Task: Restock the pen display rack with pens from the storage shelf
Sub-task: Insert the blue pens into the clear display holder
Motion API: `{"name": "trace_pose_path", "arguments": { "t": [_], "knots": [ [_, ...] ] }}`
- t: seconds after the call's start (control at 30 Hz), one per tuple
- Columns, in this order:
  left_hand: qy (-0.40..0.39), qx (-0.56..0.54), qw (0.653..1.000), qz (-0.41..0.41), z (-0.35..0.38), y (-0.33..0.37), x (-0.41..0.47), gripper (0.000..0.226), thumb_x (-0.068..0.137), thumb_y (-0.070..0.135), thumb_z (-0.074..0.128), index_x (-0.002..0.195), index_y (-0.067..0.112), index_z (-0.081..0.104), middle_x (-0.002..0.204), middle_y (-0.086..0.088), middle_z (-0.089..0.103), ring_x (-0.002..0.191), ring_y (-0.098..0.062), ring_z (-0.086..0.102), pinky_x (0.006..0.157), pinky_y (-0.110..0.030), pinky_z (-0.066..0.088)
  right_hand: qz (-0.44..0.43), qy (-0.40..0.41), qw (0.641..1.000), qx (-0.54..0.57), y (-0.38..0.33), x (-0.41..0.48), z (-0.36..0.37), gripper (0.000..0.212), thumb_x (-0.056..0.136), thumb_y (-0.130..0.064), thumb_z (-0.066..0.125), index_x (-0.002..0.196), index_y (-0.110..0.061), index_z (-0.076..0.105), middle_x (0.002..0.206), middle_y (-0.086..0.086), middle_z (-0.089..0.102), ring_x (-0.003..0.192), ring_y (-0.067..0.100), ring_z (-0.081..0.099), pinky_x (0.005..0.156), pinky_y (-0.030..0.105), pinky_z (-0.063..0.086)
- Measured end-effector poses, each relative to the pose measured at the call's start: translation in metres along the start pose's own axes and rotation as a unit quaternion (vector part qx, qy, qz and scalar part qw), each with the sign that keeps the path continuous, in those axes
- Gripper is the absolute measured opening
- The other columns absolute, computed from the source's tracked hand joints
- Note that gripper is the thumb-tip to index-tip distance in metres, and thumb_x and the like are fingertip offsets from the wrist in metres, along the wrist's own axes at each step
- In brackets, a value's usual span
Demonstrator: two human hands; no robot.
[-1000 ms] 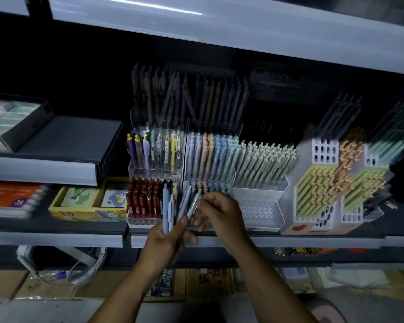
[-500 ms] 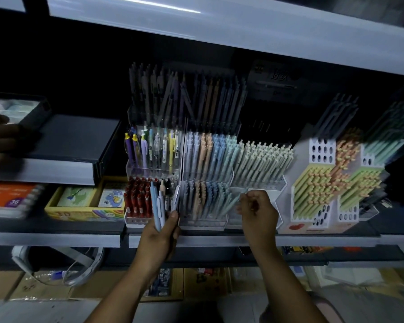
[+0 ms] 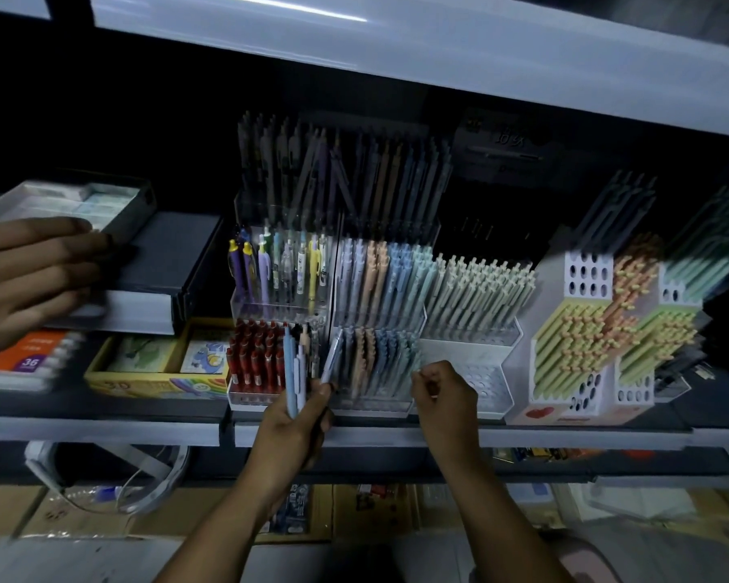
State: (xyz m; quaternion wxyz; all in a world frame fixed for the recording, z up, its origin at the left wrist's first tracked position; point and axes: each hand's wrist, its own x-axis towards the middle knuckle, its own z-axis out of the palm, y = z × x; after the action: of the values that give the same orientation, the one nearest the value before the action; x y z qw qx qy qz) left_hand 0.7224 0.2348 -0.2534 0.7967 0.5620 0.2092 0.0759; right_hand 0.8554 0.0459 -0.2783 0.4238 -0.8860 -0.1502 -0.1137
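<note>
Pastel pens [image 3: 294, 372], blue, white and cream, stand in a small fan in the left hand [image 3: 291, 435], which is wrapped round their lower ends just in front of the clear display rack [image 3: 371, 408]. The right hand [image 3: 442, 397] is at the right end of the rack's lower tier with its fingers curled in. In this dim, smeared view I cannot tell whether it pinches a pen or nothing. To do this step well, I'd draw one pen at a time from the fan, match its colour to the row, and seat it tip-down in a free slot without nudging its neighbours. Just right of the rack sits a white perforated holder [image 3: 480, 385], its front holes unfilled. Far left, another person's hand [image 3: 30, 271] lies against the stacked boxes [image 3: 173, 254].
</note>
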Motion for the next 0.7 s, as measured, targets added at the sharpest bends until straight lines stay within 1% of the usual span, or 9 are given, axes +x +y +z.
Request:
{"name": "trace_pose_path", "arguments": {
  "t": [0.03, 0.13, 0.17, 0.23, 0.3, 0.4, 0.47, 0.6, 0.7],
  "knots": [
    [-0.007, -0.003, 1.0, -0.001, 0.0, 0.0, 0.0, 0.019, 0.102, 0.033, 0.059, 0.098, 0.015, 0.058, 0.064, -0.006, 0.05, 0.045, -0.016, 0.033, 0.043, -0.024, 0.025, 0.004, 0.001, 1.0, -0.003, 0.001, 0.0, 0.0, 0.014, 0.095, -0.015, 0.069, 0.084, -0.014, 0.061, 0.075, -0.004, 0.065, 0.069, 0.009, 0.061, 0.063, 0.026, 0.047],
    [-0.021, -0.011, 1.0, -0.002, -0.002, -0.002, 0.002, 0.018, 0.103, 0.032, 0.058, 0.102, 0.014, 0.057, 0.065, -0.006, 0.047, 0.046, -0.018, 0.03, 0.044, -0.024, 0.024, 0.017, -0.005, 1.0, -0.006, 0.0, 0.001, 0.0, 0.014, 0.096, -0.016, 0.068, 0.083, -0.015, 0.061, 0.074, -0.007, 0.064, 0.069, 0.0, 0.058, 0.061, 0.013, 0.04],
    [-0.021, -0.013, 1.0, -0.003, -0.002, -0.003, 0.003, 0.017, 0.103, 0.031, 0.058, 0.103, 0.014, 0.057, 0.065, -0.006, 0.047, 0.046, -0.017, 0.029, 0.045, -0.024, 0.023, 0.024, -0.01, 1.0, -0.003, 0.0, 0.001, 0.0, 0.015, 0.096, -0.016, 0.068, 0.083, -0.016, 0.061, 0.075, -0.008, 0.064, 0.07, -0.002, 0.058, 0.061, 0.011, 0.04],
    [-0.016, -0.016, 1.0, -0.004, -0.001, -0.003, 0.005, 0.016, 0.103, 0.03, 0.059, 0.1, 0.015, 0.056, 0.064, -0.006, 0.046, 0.046, -0.017, 0.028, 0.046, -0.023, 0.022, 0.042, -0.016, 0.999, 0.005, 0.0, 0.001, 0.001, 0.013, 0.096, -0.018, 0.068, 0.086, -0.017, 0.06, 0.076, -0.007, 0.065, 0.071, 0.002, 0.061, 0.064, 0.021, 0.047],
    [-0.013, -0.019, 1.0, -0.002, -0.001, -0.003, 0.007, 0.013, 0.102, 0.028, 0.059, 0.098, 0.016, 0.056, 0.062, -0.006, 0.046, 0.045, -0.016, 0.028, 0.047, -0.025, 0.02, 0.066, -0.012, 0.997, 0.027, -0.002, -0.001, 0.002, 0.015, 0.095, -0.019, 0.069, 0.093, -0.023, 0.055, 0.076, -0.006, 0.066, 0.07, 0.008, 0.064, 0.065, 0.03, 0.052],
    [-0.021, -0.023, 1.0, 0.002, -0.001, -0.003, 0.009, 0.015, 0.099, 0.029, 0.061, 0.105, 0.015, 0.058, 0.061, -0.005, 0.045, 0.044, -0.016, 0.027, 0.044, -0.026, 0.02, 0.094, 0.031, 0.992, 0.083, -0.011, -0.009, 0.003, 0.034, 0.091, -0.02, 0.074, 0.093, -0.033, 0.043, 0.074, -0.004, 0.065, 0.066, 0.01, 0.065, 0.063, 0.032, 0.052],
    [-0.024, -0.021, 0.999, 0.001, 0.0, -0.002, 0.009, 0.018, 0.097, 0.031, 0.062, 0.107, 0.016, 0.058, 0.061, -0.004, 0.046, 0.042, -0.016, 0.029, 0.043, -0.025, 0.022, 0.079, 0.034, 0.991, 0.101, -0.02, -0.011, 0.004, 0.031, 0.091, -0.021, 0.074, 0.09, -0.031, 0.046, 0.072, -0.002, 0.063, 0.065, 0.011, 0.063, 0.061, 0.031, 0.05],
    [-0.024, -0.02, 0.999, 0.008, 0.002, 0.0, 0.009, 0.019, 0.095, 0.031, 0.064, 0.103, 0.015, 0.058, 0.06, -0.006, 0.046, 0.041, -0.016, 0.029, 0.042, -0.024, 0.023, 0.047, -0.041, 0.991, 0.114, -0.046, -0.007, 0.009, 0.017, 0.094, -0.029, 0.071, 0.084, -0.024, 0.058, 0.067, -0.003, 0.063, 0.059, 0.012, 0.062, 0.057, 0.029, 0.051],
    [-0.024, -0.009, 1.0, 0.013, 0.002, 0.001, 0.007, 0.019, 0.095, 0.03, 0.064, 0.095, 0.013, 0.058, 0.06, -0.008, 0.047, 0.042, -0.016, 0.029, 0.043, -0.025, 0.024, 0.06, -0.097, 0.974, 0.198, -0.072, -0.006, 0.007, 0.013, 0.097, -0.025, 0.068, 0.088, -0.018, 0.064, 0.058, 0.002, 0.062, 0.047, 0.016, 0.057, 0.049, 0.033, 0.049]
  ]
}}
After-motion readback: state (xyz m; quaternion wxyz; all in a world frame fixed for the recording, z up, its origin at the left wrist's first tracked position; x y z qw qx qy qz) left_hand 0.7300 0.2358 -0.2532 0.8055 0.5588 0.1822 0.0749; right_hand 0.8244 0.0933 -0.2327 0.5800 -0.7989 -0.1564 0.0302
